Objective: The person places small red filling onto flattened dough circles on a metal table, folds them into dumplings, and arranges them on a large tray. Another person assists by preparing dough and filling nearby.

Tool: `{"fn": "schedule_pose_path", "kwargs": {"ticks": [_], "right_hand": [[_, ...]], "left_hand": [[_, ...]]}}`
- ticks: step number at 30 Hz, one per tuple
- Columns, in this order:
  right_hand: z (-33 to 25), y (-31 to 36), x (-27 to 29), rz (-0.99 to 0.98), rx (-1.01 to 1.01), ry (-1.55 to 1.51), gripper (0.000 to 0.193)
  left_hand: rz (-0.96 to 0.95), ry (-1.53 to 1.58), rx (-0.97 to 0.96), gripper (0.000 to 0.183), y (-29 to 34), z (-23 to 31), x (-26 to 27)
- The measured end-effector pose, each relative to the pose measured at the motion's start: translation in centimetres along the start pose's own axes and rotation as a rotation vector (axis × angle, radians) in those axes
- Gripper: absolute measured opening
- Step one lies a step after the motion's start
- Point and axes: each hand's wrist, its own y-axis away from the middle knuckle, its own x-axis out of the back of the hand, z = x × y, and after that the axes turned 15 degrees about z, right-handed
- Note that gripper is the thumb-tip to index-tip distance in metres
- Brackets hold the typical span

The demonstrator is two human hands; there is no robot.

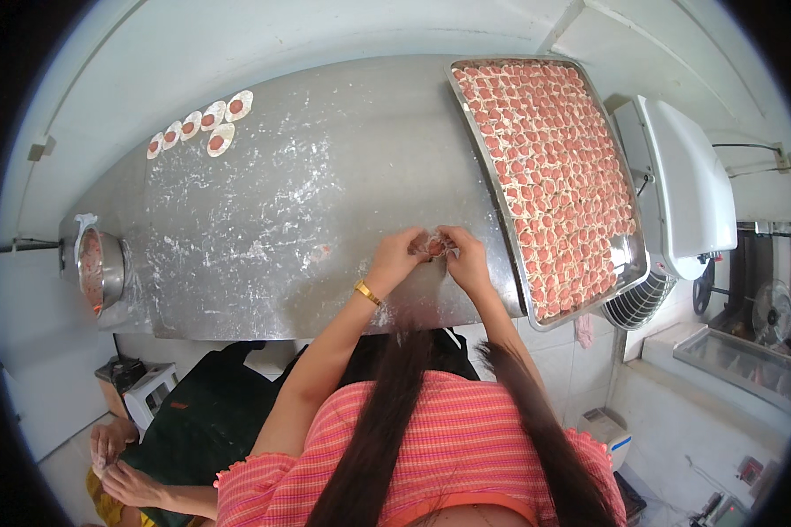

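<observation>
Between my fingertips, over the steel table's front part, I pinch a small dumpling [434, 248] with a pale wrapper and pink filling in its middle. My left hand [400, 257], below a gold wrist band, is closed on its left side. On the other side my right hand [467, 256] grips it with bent fingers. A large metal tray [527, 324] stands just right of my right hand, filled with rows of open-topped dumplings showing pink filling. At the table's far left, several flat round wrappers [220, 140] lie with a dab of pink filling on each.
A metal bowl [112, 272] holding pink filling stands at the table's left end. White flour is smeared over the steel table [387, 132]. Behind the tray is a white machine [685, 176]. At lower left, a co-worker's hands [119, 470] hold something small and pale. A fan [773, 309] stands far right.
</observation>
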Motion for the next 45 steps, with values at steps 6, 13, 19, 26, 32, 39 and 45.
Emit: {"fn": "schedule_pose_path", "kwargs": {"ticks": [6,13,19,26,32,39,45], "right_hand": [[-1.0,0.0,0.3,0.024,0.044,0.114,0.042],[0.1,0.9,0.3,0.003,0.002,0.212,0.047],[-3.4,1.1,-0.6,0.077,0.027,0.263,0.042],[-2.7,2.5,-2.1,0.156,0.079,0.434,0.036],[-5.0,1.8,0.0,0.266,-0.258,0.138,0.027],[1.5,1.1,19.0,0.769,-0.328,0.150,0.025],[9.3,-2.2,31.4,0.860,-0.428,0.605,0.035]], "left_hand": [[-0.031,-0.172,-0.068,0.024,-0.2,0.7,-0.2],[-0.096,-0.216,-0.127,0.023,-0.4,1.8,-0.3],[-0.088,-0.126,-0.159,0.021,-0.5,-1.4,1.2],[0.692,-0.331,0.167,0.022,-9.3,-8.0,17.3],[0.907,-0.745,0.116,0.036,-18.0,-18.4,32.9],[0.822,-0.597,0.316,0.041,-21.8,-18.1,32.5],[0.973,0.778,0.296,0.044,-16.5,-16.6,30.6]]}}
